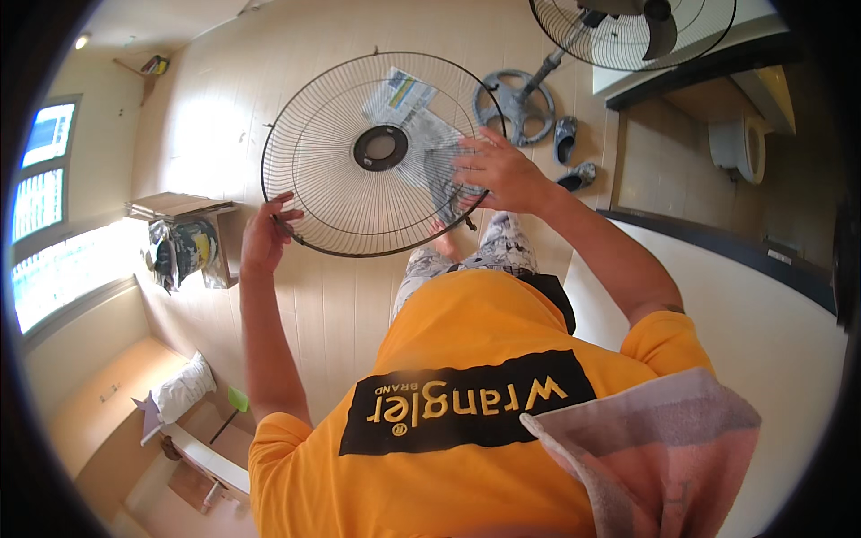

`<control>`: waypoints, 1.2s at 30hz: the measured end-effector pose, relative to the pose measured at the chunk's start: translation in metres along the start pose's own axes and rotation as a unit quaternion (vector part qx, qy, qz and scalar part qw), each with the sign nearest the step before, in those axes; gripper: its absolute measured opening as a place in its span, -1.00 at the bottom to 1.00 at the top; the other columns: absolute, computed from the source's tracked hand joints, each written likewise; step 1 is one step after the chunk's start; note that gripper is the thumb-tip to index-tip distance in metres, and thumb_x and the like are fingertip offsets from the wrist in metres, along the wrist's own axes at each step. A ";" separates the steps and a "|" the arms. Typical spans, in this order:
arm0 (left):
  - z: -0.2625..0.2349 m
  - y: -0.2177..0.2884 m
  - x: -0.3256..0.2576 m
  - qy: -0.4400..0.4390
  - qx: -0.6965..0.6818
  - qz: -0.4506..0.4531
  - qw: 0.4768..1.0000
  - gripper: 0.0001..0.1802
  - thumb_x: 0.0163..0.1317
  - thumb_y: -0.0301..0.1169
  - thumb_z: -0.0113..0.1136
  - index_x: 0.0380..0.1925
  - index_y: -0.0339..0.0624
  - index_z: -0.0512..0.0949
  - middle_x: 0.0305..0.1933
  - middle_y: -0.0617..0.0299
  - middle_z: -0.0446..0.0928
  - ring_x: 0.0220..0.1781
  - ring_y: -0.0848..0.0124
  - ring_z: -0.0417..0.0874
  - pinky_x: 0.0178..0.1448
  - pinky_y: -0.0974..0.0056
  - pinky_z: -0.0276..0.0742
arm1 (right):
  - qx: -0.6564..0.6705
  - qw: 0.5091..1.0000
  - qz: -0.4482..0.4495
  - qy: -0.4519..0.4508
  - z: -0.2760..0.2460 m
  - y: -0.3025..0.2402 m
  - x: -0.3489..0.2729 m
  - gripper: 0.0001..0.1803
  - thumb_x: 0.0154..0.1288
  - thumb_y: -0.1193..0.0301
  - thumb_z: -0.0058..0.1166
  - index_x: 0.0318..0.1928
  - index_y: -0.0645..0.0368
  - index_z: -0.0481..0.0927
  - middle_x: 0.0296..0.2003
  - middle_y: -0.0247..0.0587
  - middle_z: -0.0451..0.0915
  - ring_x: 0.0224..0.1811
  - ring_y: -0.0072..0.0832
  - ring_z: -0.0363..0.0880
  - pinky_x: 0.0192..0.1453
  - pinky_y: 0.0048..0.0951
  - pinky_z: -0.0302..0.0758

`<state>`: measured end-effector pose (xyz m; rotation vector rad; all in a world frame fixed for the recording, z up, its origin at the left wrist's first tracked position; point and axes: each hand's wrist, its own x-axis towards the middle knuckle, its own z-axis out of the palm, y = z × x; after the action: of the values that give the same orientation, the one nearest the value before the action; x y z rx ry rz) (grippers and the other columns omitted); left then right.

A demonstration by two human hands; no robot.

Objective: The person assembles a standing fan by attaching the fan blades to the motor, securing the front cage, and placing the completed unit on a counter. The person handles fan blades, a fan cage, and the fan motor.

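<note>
A round black wire fan guard (341, 211) with a dark centre ring is held up in front of me, above the floor. My left hand (267, 235) is closed on its lower left rim, fingers curled over the wires. At the right rim, my right hand (502, 170) lies against the guard with its fingers stretched out and spread, slightly blurred. Through the wires, grey and printed sheets (401, 97) show on the floor below.
A standing fan (659, 36) is at the upper right, its round grey base (514, 108) on the floor. Dark clogs (565, 141) lie beside it. Flattened cardboard (179, 205) stands at the left, below the window. A toilet (737, 148) shows through a doorway at the right.
</note>
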<state>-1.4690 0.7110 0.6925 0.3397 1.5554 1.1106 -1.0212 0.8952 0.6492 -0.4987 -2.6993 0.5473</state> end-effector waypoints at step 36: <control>0.384 0.135 0.108 -0.119 -0.054 0.522 0.843 -0.35 0.61 -0.33 -0.08 0.59 -0.27 0.05 0.41 -0.07 0.42 0.32 0.15 0.56 0.33 0.13 0.51 | 0.044 0.676 0.321 0.662 -0.252 0.167 -0.065 -0.38 0.68 0.02 -0.09 0.35 0.34 0.51 -0.15 -0.33 0.54 -0.16 -0.62 0.45 0.05 -0.51 0.44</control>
<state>-1.2100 1.0354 0.7652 1.2964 1.0252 1.8745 -0.8208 1.0908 0.7803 -1.2165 -1.0383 0.2477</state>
